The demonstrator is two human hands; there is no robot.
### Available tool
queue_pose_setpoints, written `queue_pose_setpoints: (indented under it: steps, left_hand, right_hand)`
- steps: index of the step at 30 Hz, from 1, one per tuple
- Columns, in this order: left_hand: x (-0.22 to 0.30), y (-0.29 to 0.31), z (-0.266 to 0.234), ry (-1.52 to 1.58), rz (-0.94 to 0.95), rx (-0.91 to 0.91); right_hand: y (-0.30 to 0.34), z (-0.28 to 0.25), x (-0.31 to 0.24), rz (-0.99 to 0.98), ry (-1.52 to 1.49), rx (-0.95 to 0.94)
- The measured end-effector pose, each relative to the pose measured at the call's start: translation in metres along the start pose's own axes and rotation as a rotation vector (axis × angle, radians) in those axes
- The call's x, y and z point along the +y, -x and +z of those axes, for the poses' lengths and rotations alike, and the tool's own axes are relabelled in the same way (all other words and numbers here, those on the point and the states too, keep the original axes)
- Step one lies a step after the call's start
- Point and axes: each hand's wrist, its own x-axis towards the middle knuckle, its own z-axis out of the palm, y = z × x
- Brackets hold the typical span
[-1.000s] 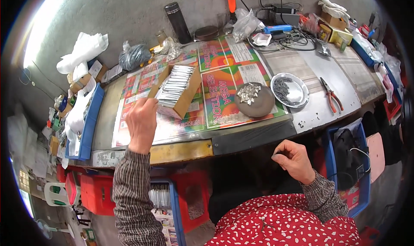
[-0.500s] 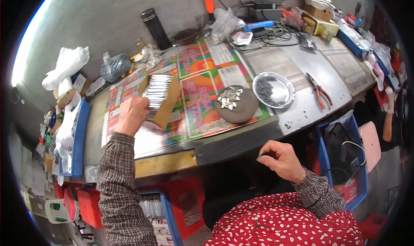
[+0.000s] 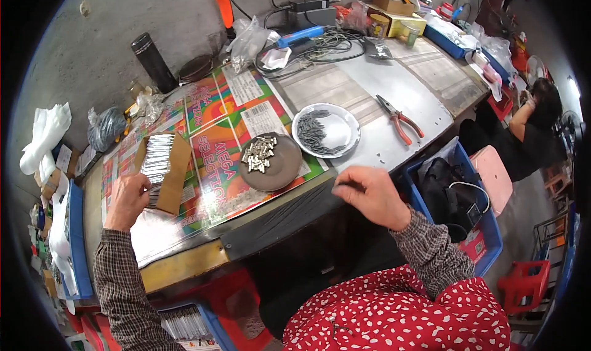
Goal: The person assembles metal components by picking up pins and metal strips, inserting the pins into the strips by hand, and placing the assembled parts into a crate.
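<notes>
My left hand (image 3: pixel 128 201) is at the near left corner of an open cardboard box (image 3: pixel 174 177), its fingers closed in a pinch. What they hold, if anything, is hidden. A row of slim silvery-white packets (image 3: pixel 157 156) fills the box. In front of the table's edge, my right hand (image 3: pixel 372 195) hangs with fingers curled toward the thumb; anything between them is too small to make out. Nearest to it are a white bowl (image 3: pixel 349 124) of dark grey slender pieces (image 3: pixel 313 131) and a round brown dish (image 3: pixel 285 169) bearing small silvery metal pieces (image 3: pixel 260 153).
Red-handled pliers (image 3: pixel 401 121) lie right of the bowl. A black cylinder (image 3: pixel 152 62), an orange-handled tool (image 3: pixel 223 7) and tangled cables (image 3: pixel 335 46) are along the back. A blue crate (image 3: pixel 489 257) with a black bag stands at right. Another person (image 3: pixel 535 126) sits farther right.
The view has swung right, so the table's things sit farther left. My right hand has risen toward the table edge near the bowl. My left hand stays beside the cardboard box.
</notes>
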Motion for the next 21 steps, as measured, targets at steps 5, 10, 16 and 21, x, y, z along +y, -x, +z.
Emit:
queue_pose_setpoints:
  steps: [5, 10, 16, 21]
  left_hand:
    - [-0.005, 0.001, -0.002, -0.165, 0.090, 0.066]
    - [0.005, 0.007, -0.004, -0.337, 0.064, 0.083]
    - [0.005, 0.017, -0.003, -0.280, -0.038, 0.106]
    - [0.021, 0.032, -0.004, -0.314, -0.043, 0.221]
  right_hand:
    - [-0.031, -0.024, 0.031, -0.288, 0.422, 0.178]
    - [-0.056, -0.023, 0.051, -0.369, 0.567, 0.171]
    - [-0.072, -0.020, 0.063, -0.426, 0.680, 0.088]
    - [-0.079, -0.021, 0.058, -0.483, 0.780, 0.009]
